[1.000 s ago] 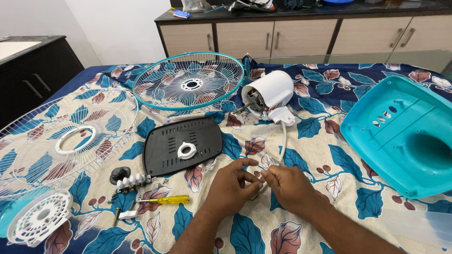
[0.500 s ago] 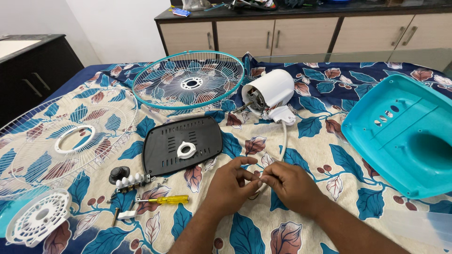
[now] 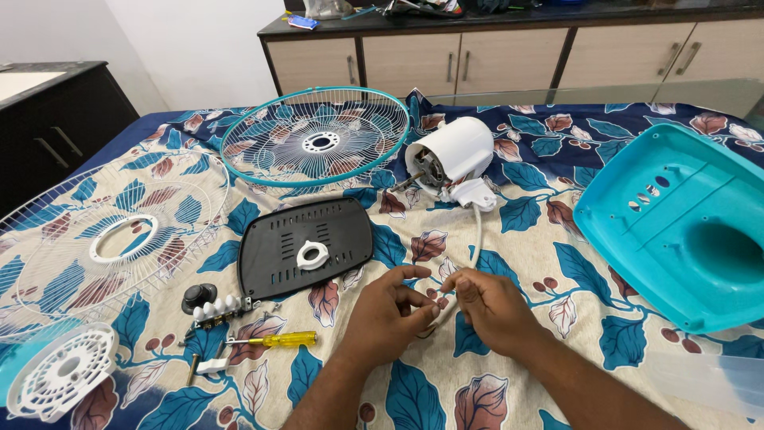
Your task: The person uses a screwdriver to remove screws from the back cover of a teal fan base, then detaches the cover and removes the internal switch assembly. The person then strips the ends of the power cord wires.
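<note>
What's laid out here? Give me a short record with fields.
Setting: bed with leaf-print sheet
Left hand: pinching the white cable
Right hand: pinching the same cable
Cable runs to: white motor housing
Left of hands: yellow screwdriver, black vented plate
Grilles: teal-rimmed, white
Right: teal base shell

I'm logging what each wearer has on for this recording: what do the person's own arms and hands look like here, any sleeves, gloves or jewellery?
Both forearms come up from the bottom edge bare, with no sleeve in view. The left hand and the right hand wear no gloves. No ring, watch, bracelet or marking shows on either, and no cable or strap is attached to the arms.
</note>
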